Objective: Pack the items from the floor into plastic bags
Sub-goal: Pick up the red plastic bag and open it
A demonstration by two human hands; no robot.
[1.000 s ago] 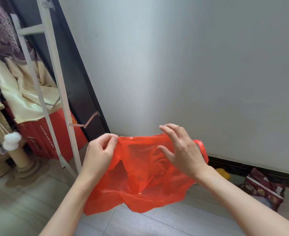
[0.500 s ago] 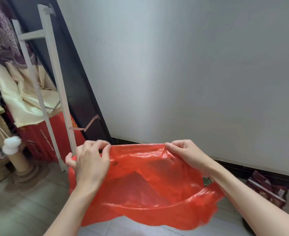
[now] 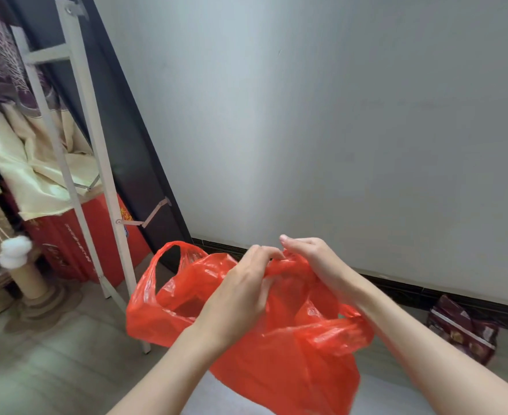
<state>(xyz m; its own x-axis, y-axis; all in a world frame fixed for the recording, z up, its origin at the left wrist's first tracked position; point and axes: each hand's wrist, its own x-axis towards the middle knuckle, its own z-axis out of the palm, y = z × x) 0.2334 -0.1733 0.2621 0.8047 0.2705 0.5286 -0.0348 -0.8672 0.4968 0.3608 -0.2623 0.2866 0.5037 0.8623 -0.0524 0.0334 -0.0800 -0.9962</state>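
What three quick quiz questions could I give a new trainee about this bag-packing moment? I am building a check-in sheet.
1. True or false: both hands grip the red plastic bag.
2. What lies on the floor by the wall at right?
3. Which bag handle hangs free: A, the far left loop; B, none?

Key
1. True: the left hand and right hand pinch its bunched top edge.
2. A dark red snack packet.
3. A, the handle loop.

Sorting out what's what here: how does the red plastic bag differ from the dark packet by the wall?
The red plastic bag is held up in the left hand and right hand; the dark packet lies on the floor. The bag is plain translucent red, the packet dark maroon and printed. The bag looks larger.
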